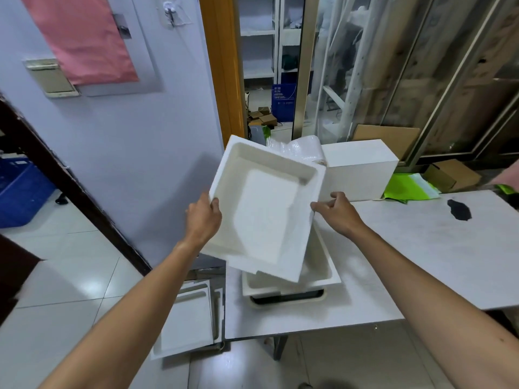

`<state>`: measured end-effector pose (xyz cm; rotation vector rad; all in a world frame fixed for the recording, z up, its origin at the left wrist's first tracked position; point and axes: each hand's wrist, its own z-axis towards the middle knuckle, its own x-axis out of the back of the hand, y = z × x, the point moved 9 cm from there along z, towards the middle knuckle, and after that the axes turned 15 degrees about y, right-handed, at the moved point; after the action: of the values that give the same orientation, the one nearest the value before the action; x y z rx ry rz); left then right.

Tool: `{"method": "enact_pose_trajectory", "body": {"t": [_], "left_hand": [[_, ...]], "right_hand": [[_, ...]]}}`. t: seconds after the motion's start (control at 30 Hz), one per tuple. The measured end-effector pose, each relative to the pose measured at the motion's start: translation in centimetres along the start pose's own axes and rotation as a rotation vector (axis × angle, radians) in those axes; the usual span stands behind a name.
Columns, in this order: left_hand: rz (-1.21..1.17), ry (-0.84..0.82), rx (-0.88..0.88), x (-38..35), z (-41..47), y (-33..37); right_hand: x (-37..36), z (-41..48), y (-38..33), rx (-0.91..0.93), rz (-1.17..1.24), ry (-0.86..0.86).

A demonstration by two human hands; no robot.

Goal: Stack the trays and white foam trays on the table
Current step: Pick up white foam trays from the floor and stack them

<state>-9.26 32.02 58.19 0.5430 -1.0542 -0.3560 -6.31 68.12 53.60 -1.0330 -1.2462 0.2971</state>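
- Grip clamped on opposite rims: left hand (203, 217) and right hand (337, 213) hold the white foam tray (264, 209) tilted above the stack (320, 279).
- Best levelled and squared before lowering.

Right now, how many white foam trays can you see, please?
3. One tray is held by the left hand and right hand; one tops the table stack beneath; one lies below the table's left edge. More may hide behind it.

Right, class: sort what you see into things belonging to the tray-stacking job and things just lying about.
Job: held foam tray, left hand, right hand, stack on the table, floor trays.
Lying about: white box, green sheets, cardboard box, blue crate.
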Motion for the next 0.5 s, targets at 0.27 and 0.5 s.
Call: {"method": "enact_pose_trajectory", "body": {"t": [0.27,0.5], "left_hand": [[-0.097,-0.143,0.222,-2.8,-2.6,-0.7],[-0.147,-0.306,0.299,-6.3,-6.4,-2.6]], "right_hand": [[-3.3,-2.0,1.6,0.017,-0.054,-0.101],[-2.7,-1.4,4.8,0.008,-0.184,-0.06]]}}
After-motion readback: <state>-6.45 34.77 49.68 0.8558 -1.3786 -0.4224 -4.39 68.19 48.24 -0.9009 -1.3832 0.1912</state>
